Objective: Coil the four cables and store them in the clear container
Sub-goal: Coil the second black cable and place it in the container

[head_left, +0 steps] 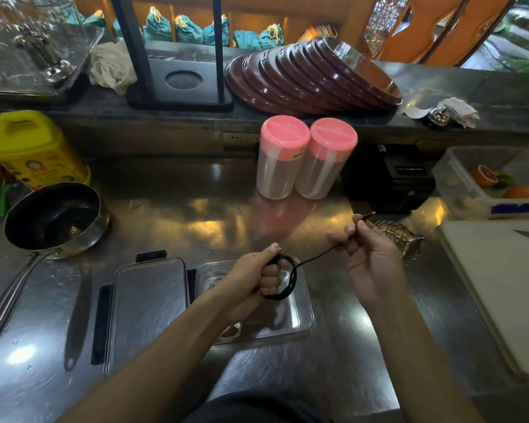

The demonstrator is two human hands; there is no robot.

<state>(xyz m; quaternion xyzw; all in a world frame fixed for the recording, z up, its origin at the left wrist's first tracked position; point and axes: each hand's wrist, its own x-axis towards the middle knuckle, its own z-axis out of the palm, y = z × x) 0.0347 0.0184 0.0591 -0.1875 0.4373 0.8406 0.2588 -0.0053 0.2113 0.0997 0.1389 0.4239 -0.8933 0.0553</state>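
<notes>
Our left hand point(258, 277) is fisted around a coil of thin black cable point(283, 277), held just above the open clear container point(300, 319). Our right hand point(368, 257) pinches the cable's free end between fingertips, the strand running taut between both hands. The container's lid point(147, 303) lies beside it on the steel counter point(196, 215). Behind stand two pink-lidded jars point(306, 157), a saucepan point(55, 221) and a yellow jug point(34, 148); their labels are unreadable.
</notes>
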